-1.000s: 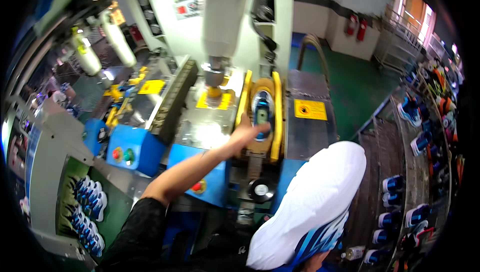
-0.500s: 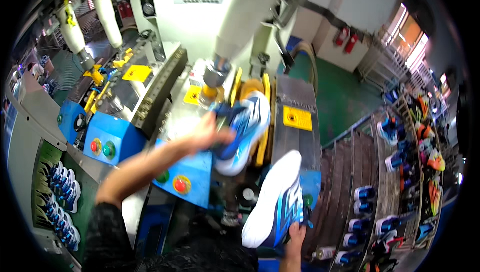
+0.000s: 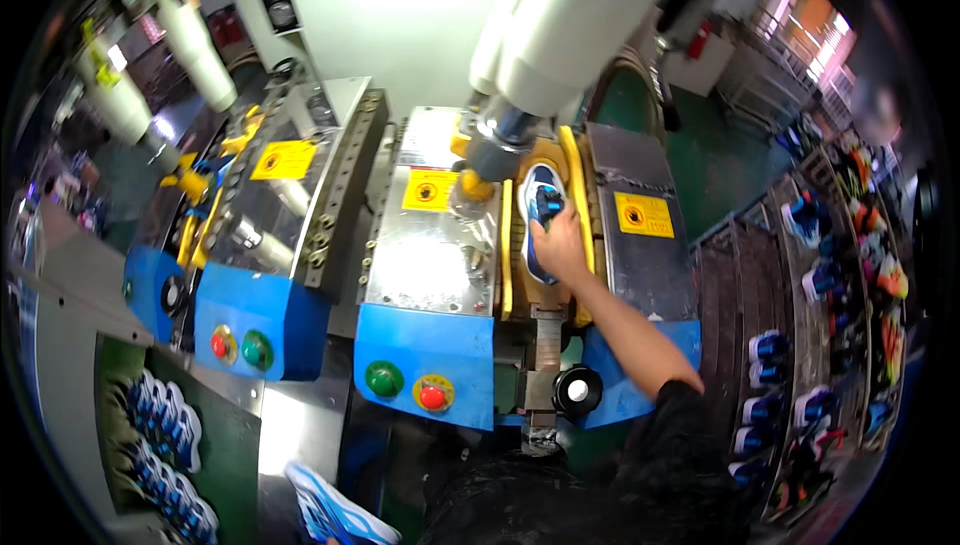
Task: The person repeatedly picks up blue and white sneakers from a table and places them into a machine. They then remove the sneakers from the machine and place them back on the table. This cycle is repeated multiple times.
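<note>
In the yellow-sided cradle (image 3: 575, 195) under the press head (image 3: 500, 150), the right hand (image 3: 560, 245) now rests on a blue-and-white shoe (image 3: 540, 200), fingers curled over it — half a second earlier the left hand held a shoe there. Right forearm extends forward, elbow bent low. A second shoe (image 3: 330, 515) lies at the lower edge; the left hand is out of view.
</note>
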The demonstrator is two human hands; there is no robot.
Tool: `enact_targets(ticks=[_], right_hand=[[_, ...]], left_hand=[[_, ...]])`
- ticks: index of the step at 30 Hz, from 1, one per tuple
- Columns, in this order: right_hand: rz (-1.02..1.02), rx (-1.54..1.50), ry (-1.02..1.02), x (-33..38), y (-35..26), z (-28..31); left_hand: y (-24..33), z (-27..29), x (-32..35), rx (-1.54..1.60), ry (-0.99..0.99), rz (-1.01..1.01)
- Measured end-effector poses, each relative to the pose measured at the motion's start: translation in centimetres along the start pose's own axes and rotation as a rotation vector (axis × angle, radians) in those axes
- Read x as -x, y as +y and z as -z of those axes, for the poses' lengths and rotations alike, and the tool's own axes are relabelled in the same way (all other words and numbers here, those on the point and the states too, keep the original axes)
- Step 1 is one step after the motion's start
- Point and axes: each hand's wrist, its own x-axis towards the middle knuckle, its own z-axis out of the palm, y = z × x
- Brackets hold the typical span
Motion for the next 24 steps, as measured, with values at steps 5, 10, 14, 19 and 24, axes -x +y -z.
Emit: enact_targets(ticks=[5,10,14,19,24], right_hand=[[-0.089,0.092,-0.091,-0.3,-0.3,3.5],[-0.119,0.035,-0.103,0.2,-0.5,1.8],[-0.086,0.142,-0.027,1.9,-2.0,4.4],[0.275,-0.323,-0.097,16.1,-15.8,8.5],[0.733,0.201,-0.354,22.7,-19.0,-3.3]], left_hand=[[0.4,-4.1,-4.0,-0.036,-0.040,0.239],[1.3,-3.8,-5.8,-0.073,-0.080,0.308],[1.2,-3.7,-9.7,-0.225,-0.120,0.297],[4.0,-3.5,-12.0,-0.336,-0.377,0.316],[3.5,-1.1,-10.4,-0.305,-0.426,0.308]])
